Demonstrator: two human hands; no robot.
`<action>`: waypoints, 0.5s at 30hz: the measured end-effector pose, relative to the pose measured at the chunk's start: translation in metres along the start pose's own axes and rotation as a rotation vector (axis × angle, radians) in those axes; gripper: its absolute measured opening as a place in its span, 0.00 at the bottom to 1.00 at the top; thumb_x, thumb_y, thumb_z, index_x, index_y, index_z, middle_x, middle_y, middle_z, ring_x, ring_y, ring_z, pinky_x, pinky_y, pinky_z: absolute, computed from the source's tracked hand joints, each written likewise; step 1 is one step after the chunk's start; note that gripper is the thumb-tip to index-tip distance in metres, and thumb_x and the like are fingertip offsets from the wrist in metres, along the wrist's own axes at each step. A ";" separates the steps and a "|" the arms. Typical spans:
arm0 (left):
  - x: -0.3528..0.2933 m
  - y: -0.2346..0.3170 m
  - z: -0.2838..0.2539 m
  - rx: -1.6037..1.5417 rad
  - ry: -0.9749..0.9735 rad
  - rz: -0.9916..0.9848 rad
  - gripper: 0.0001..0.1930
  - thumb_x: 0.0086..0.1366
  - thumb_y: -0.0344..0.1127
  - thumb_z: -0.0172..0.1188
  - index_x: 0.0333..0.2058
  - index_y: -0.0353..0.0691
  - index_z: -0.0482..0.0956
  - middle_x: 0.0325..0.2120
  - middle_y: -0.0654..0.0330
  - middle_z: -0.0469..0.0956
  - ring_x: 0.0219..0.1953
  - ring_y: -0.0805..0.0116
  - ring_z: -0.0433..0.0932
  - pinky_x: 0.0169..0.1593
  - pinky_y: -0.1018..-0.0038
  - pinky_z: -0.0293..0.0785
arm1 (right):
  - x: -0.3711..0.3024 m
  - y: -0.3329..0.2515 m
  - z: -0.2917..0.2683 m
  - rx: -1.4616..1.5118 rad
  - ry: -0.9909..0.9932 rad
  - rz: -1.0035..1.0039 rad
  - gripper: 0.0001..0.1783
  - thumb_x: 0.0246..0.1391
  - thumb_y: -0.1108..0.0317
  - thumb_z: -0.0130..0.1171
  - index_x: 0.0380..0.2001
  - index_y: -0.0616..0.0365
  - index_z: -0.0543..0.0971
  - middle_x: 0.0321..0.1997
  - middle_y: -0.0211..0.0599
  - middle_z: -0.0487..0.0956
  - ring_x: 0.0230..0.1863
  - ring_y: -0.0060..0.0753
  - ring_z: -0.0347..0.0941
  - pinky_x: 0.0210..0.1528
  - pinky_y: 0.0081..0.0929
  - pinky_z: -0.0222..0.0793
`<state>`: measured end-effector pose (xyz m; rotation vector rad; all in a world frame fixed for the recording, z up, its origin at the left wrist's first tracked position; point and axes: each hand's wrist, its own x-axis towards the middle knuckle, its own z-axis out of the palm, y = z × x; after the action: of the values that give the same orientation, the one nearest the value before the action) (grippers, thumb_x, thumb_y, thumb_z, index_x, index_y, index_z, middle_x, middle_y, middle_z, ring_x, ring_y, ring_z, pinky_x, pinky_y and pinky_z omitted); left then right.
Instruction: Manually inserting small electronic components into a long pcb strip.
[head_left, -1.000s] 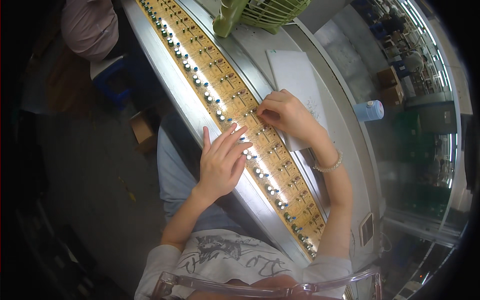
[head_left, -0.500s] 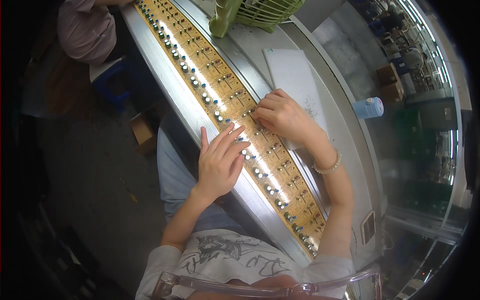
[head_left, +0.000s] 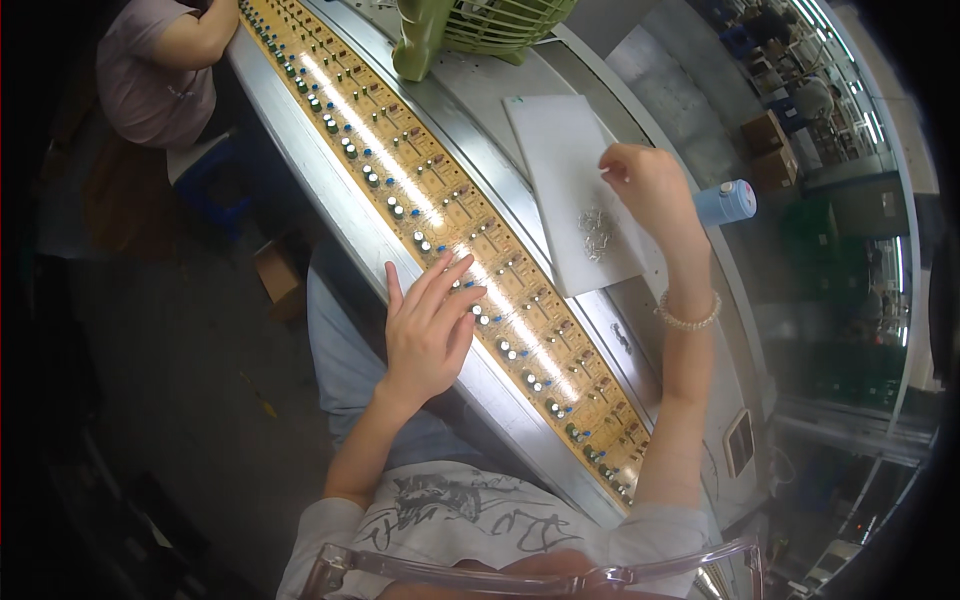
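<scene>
A long row of yellow-brown circuit boards (head_left: 515, 265) runs diagonally across the metal rails. Pairs of white-topped, dark cylindrical capacitors (head_left: 397, 209) and small blue parts stand along its near side. My left hand (head_left: 428, 330) rests over the near edge of the row, fingers stretched and spread, holding nothing. To the right, my right hand (head_left: 655, 195) is raised above a white sheet (head_left: 550, 150). Its thumb and fingertips are pinched together; what they hold, if anything, is too small to make out. A loose pile of small thin metallic parts (head_left: 595, 235) lies on the sheet beside it.
A green fan (head_left: 480, 25) stands at the far end of the bench. Beyond my right hand is a blue bottle (head_left: 728, 203). A phone-like flat object (head_left: 739, 443) lies at the right. Another person's arm (head_left: 198, 38) reaches the row at upper left, above a blue stool (head_left: 205, 190).
My right hand has left the boards and moved right, over the white sheet, uncovering the pile of small parts. My left hand stays over the boards. The view has shifted slightly.
</scene>
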<state>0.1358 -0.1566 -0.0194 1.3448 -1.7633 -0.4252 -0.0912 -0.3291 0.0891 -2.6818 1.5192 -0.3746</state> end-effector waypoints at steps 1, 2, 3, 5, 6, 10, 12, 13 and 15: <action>0.000 0.000 0.000 0.000 0.001 -0.002 0.11 0.58 0.29 0.53 0.39 0.43 0.81 0.52 0.58 0.75 0.61 0.55 0.67 0.67 0.44 0.29 | -0.001 0.005 -0.003 -0.019 -0.046 0.090 0.04 0.42 0.75 0.61 0.25 0.60 0.81 0.28 0.41 0.81 0.33 0.41 0.77 0.40 0.33 0.71; 0.000 -0.001 0.000 -0.002 0.000 -0.001 0.11 0.58 0.29 0.53 0.39 0.43 0.81 0.52 0.58 0.75 0.61 0.55 0.67 0.67 0.44 0.29 | -0.002 0.008 -0.004 -0.038 -0.092 0.179 0.04 0.43 0.75 0.61 0.26 0.62 0.80 0.26 0.42 0.81 0.31 0.43 0.78 0.37 0.34 0.72; 0.000 -0.002 0.000 0.011 -0.002 0.008 0.12 0.57 0.29 0.54 0.39 0.44 0.80 0.52 0.58 0.74 0.61 0.56 0.66 0.67 0.43 0.30 | -0.002 0.011 -0.003 -0.039 -0.092 0.182 0.04 0.43 0.75 0.61 0.26 0.62 0.80 0.26 0.42 0.81 0.31 0.43 0.78 0.37 0.34 0.72; 0.000 -0.002 0.000 0.024 -0.005 0.019 0.12 0.56 0.29 0.55 0.40 0.45 0.79 0.53 0.58 0.73 0.61 0.57 0.66 0.67 0.43 0.32 | -0.001 0.015 -0.001 0.046 -0.195 0.223 0.04 0.43 0.75 0.61 0.26 0.62 0.80 0.27 0.43 0.81 0.31 0.42 0.78 0.38 0.33 0.71; 0.000 -0.002 0.000 0.023 -0.008 0.017 0.12 0.56 0.29 0.55 0.40 0.45 0.79 0.53 0.58 0.73 0.61 0.58 0.65 0.67 0.43 0.32 | 0.000 0.016 0.000 0.045 -0.194 0.225 0.04 0.43 0.75 0.61 0.26 0.62 0.80 0.27 0.43 0.81 0.31 0.42 0.78 0.38 0.33 0.71; 0.002 -0.004 0.001 0.027 -0.009 0.019 0.12 0.56 0.29 0.55 0.40 0.46 0.79 0.53 0.58 0.73 0.62 0.58 0.65 0.67 0.43 0.31 | 0.005 0.014 -0.001 0.062 -0.269 0.215 0.04 0.43 0.75 0.60 0.26 0.63 0.79 0.26 0.42 0.80 0.31 0.37 0.78 0.37 0.29 0.71; 0.003 -0.003 0.000 0.011 -0.001 0.011 0.12 0.57 0.29 0.54 0.40 0.44 0.80 0.52 0.58 0.74 0.61 0.56 0.66 0.67 0.43 0.30 | 0.006 0.014 -0.001 0.063 -0.285 0.198 0.04 0.43 0.75 0.59 0.26 0.63 0.79 0.26 0.42 0.80 0.32 0.37 0.78 0.38 0.29 0.71; 0.003 -0.003 0.000 -0.006 0.007 0.004 0.11 0.58 0.29 0.53 0.39 0.43 0.81 0.52 0.58 0.75 0.61 0.55 0.67 0.67 0.43 0.29 | 0.006 0.016 0.000 0.051 -0.247 0.143 0.04 0.43 0.75 0.59 0.26 0.63 0.78 0.27 0.41 0.79 0.32 0.37 0.77 0.39 0.29 0.71; 0.004 -0.003 0.000 -0.005 0.007 0.005 0.11 0.58 0.29 0.53 0.39 0.43 0.81 0.52 0.58 0.75 0.60 0.55 0.67 0.67 0.43 0.29 | 0.007 0.017 0.001 0.040 -0.209 0.087 0.04 0.43 0.75 0.59 0.25 0.64 0.77 0.28 0.41 0.78 0.33 0.38 0.77 0.39 0.29 0.70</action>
<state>0.1371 -0.1611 -0.0201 1.3368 -1.7579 -0.4214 -0.1021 -0.3437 0.0868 -2.5217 1.5425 -0.1150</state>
